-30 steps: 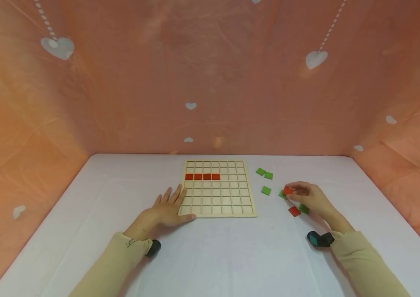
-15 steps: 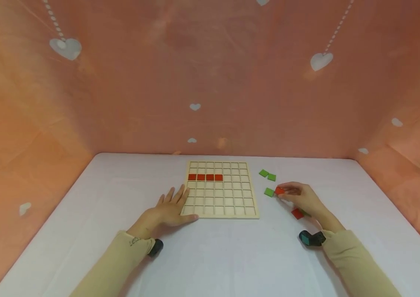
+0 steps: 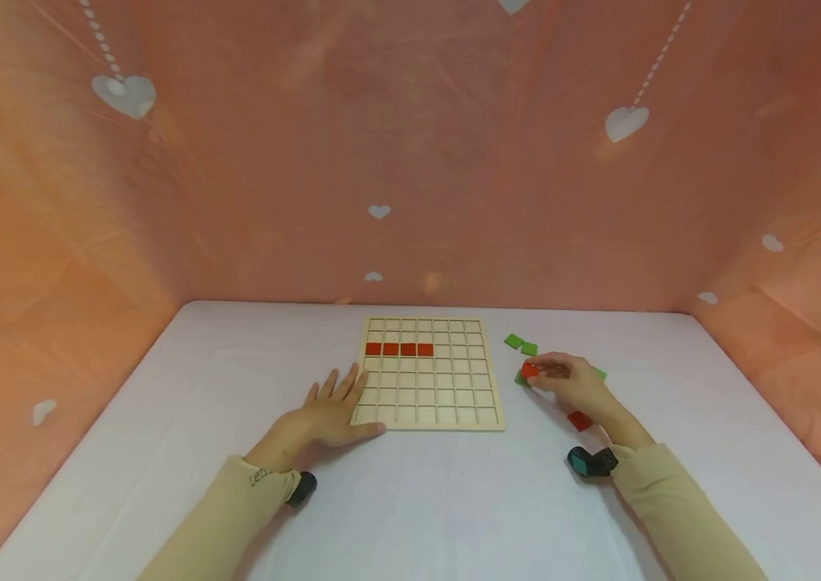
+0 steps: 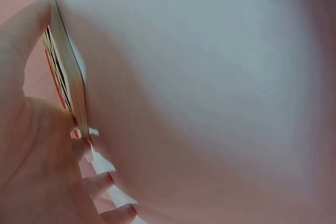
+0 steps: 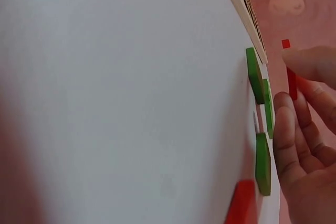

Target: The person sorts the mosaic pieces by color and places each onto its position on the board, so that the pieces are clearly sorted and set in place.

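Note:
A square wooden grid board point(image 3: 446, 428) lies flat on the table. Four-in-a-line is how its red tiles point(image 3: 408, 349) sit, in one row from the left edge. My left hand point(image 3: 330, 415) rests with spread fingers on the board's lower left corner, the thumb along the front edge. To the right of the board, my right hand point(image 3: 575, 386) pinches a red square tile point(image 5: 292, 77) between thumb and fingers, raised above the table. In the head view that tile overlaps a green tile point(image 3: 520, 378) beneath it.
Two green tiles point(image 3: 513, 340) lie beyond the right hand. A loose red tile point(image 3: 580, 420) lies below the right wrist, and a green tile point(image 3: 601, 374) is partly hidden behind the hand. Dark devices point(image 3: 590, 462) are strapped at both wrists. An orange cloth point(image 3: 425, 161) encloses the white table.
My right hand has moved left toward the board, carrying the red tile away from the loose tiles. My left hand stays on the board's corner.

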Tool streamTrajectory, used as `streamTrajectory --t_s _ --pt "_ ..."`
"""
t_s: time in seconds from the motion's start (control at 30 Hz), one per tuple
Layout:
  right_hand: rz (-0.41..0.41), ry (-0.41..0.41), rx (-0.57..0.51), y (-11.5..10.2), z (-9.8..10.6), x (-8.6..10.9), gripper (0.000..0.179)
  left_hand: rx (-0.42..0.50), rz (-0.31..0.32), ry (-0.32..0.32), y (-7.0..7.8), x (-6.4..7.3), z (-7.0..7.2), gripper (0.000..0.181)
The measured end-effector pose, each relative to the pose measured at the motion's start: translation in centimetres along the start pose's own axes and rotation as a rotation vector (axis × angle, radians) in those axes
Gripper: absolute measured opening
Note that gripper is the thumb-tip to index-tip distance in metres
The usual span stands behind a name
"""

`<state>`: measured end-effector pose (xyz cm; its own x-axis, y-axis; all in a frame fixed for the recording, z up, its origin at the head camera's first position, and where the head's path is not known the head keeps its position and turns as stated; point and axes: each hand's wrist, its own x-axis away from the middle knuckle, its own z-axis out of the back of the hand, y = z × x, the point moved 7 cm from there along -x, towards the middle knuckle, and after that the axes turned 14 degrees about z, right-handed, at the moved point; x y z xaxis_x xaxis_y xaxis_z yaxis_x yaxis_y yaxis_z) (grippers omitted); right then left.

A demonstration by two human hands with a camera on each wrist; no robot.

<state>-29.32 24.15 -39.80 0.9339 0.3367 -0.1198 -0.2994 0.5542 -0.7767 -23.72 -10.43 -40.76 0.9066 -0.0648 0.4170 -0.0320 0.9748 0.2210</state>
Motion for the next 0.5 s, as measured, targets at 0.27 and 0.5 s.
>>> streamTrajectory --t_s 0.27,0.5 --pt "-0.016 -0.004 0.003 -0.3 -0.6 -0.7 0.044 0.009 -0.005 0.002 0.2 0.2 0.1 0.095" --pt "0.011 0.01 -0.013 -0.9 -1.1 -1.3 0.045 0.01 -0.004 -0.006 0.2 0.0 0.0 0.094"
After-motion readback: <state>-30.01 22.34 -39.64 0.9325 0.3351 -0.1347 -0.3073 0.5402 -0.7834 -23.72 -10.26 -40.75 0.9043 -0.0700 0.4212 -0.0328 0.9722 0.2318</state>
